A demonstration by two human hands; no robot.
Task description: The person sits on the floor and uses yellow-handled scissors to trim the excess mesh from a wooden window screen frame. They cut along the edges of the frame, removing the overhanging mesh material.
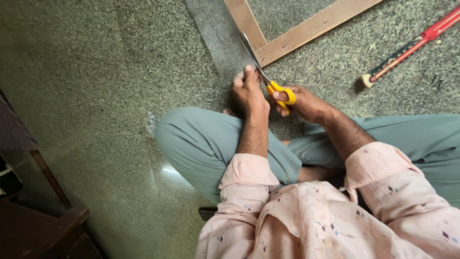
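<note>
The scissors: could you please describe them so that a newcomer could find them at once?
Start at the wooden frame lying on the speckled floor. Just below its corner, the right hand holds the scissors, blades along the grey mesh pinched by the left hand. Their bright yellow handles set them apart.

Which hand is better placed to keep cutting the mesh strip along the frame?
Right. The right hand already holds the yellow scissors, blades on the mesh strip beside the wooden frame. The left hand pins the mesh.
</note>
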